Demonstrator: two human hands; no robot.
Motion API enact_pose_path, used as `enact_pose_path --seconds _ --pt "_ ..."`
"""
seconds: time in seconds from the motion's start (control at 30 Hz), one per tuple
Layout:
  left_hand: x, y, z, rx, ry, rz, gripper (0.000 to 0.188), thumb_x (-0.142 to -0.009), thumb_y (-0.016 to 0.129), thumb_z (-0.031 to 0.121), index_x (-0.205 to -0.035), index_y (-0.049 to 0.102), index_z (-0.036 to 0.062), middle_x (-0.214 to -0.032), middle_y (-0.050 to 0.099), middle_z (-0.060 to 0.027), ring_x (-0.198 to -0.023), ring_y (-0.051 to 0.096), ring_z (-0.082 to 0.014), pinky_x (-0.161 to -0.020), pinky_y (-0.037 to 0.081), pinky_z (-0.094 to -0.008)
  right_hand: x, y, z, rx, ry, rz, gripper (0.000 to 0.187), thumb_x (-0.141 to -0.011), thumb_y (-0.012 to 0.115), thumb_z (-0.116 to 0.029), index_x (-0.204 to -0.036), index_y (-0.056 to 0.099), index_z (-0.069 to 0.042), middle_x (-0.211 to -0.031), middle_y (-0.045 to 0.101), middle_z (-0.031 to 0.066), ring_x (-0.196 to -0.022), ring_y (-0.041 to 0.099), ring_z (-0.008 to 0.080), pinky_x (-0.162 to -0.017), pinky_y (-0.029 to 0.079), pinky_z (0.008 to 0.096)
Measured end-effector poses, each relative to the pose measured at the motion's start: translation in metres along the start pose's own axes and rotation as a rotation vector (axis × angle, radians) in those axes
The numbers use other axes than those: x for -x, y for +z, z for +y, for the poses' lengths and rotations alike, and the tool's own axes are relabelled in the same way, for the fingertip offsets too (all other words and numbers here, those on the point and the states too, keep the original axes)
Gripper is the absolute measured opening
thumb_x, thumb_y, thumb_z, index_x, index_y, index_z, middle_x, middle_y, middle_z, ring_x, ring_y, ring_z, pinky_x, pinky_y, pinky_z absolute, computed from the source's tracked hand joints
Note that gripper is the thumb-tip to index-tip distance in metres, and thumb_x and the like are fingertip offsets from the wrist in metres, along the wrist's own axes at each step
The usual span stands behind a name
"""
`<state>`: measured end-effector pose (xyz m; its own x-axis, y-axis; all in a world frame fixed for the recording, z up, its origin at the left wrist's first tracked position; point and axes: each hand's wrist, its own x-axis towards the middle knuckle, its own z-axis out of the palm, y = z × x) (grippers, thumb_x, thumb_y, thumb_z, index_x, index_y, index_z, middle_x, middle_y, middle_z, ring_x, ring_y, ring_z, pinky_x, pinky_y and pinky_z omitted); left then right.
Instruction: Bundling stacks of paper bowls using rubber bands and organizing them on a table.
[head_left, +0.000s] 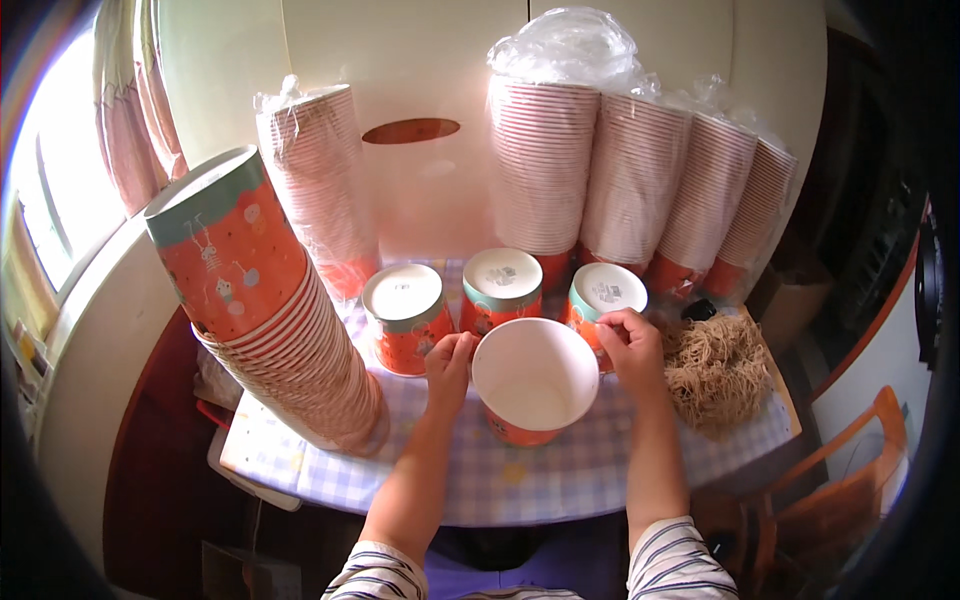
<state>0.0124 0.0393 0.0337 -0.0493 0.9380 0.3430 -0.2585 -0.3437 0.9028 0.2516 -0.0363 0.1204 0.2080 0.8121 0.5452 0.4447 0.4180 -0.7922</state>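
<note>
An upright paper tub (535,380), white inside and orange outside, stands open end up in front of me. My left hand (448,372) is closed at its left rim, thumb and fingers pinched together. On the other side my right hand (634,352) has curled fingers, their tips between the tub's rim and an upside-down tub (610,290); what they pinch cannot be made out. Two more upside-down tubs, a left one (403,292) and a middle one (503,274), stand behind the upright tub. All three show white bases with green and orange sides.
A tall leaning stack of tubs (290,340) rises at the left table edge. Behind are plastic-wrapped stacks, one at left (315,180) and several at right (545,170). Tangled tan strands (722,368) lie at right on the checked tablecloth (455,480). A wooden chair (835,500) stands at lower right.
</note>
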Motion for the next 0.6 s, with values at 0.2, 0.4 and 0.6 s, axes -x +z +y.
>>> enact_pose_path --seconds 0.2,0.4,0.6 --pt "-0.006 -0.006 -0.013 -0.035 0.002 0.034 0.025 -0.091 0.052 0.020 -0.082 0.063 -0.0011 -0.072 0.062 -0.0016 -0.066 0.055 -0.0064 -0.060 0.043 -0.0208 0.046 0.011 0.060 -0.418 0.408 0.202 0.013 -0.085 0.061 -0.015 -0.091 0.062 -0.004 -0.073 0.059 -0.0022 -0.058 0.047 0.0037 -0.053 0.038 0.0185" --pt "0.002 -0.014 -0.020 0.067 -0.014 0.109 0.025 -0.091 0.053 0.019 -0.081 0.063 -0.0004 -0.072 0.063 -0.0020 -0.064 0.055 -0.0076 -0.060 0.044 -0.0217 0.061 0.039 0.105 -0.394 0.387 0.209 0.013 -0.084 0.062 -0.013 -0.093 0.062 -0.003 -0.078 0.063 0.0008 -0.066 0.055 0.0072 -0.059 0.044 0.0213" --pt "0.053 -0.023 0.004 -0.035 -0.051 0.119 0.024 -0.090 0.055 0.020 -0.080 0.063 -0.0002 -0.073 0.062 -0.0019 -0.066 0.054 -0.0081 -0.060 0.044 -0.0226 0.071 0.042 0.094 -0.128 0.178 0.136 0.014 -0.083 0.061 -0.009 -0.094 0.063 0.000 -0.083 0.065 0.0034 -0.074 0.059 0.0099 -0.068 0.047 0.0247"
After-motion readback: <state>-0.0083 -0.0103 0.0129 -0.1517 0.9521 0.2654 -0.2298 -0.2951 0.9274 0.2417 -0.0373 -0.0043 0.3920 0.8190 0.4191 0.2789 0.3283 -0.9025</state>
